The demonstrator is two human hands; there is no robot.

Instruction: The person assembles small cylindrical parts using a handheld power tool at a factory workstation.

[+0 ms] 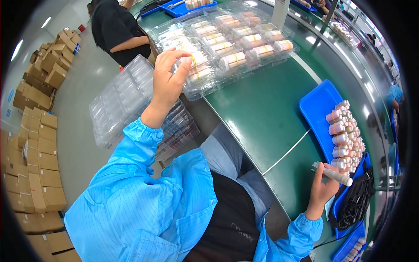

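Observation:
My left hand reaches up and left, its fingertips closed on a small pale bottle with a yellow band at the near corner of a clear plastic blister tray. The tray holds several such bottles in rows. Low on the right, my right hand grips a slim pale tube-shaped bottle lying sideways. It hovers beside a blue tray stacked with several small bottles. Both arms wear bright blue sleeves.
A green conveyor table curves through the middle. Stacked empty clear trays stand left of it. Cardboard boxes line the floor at left. A person in black works at the top. Black cables lie by more blue trays.

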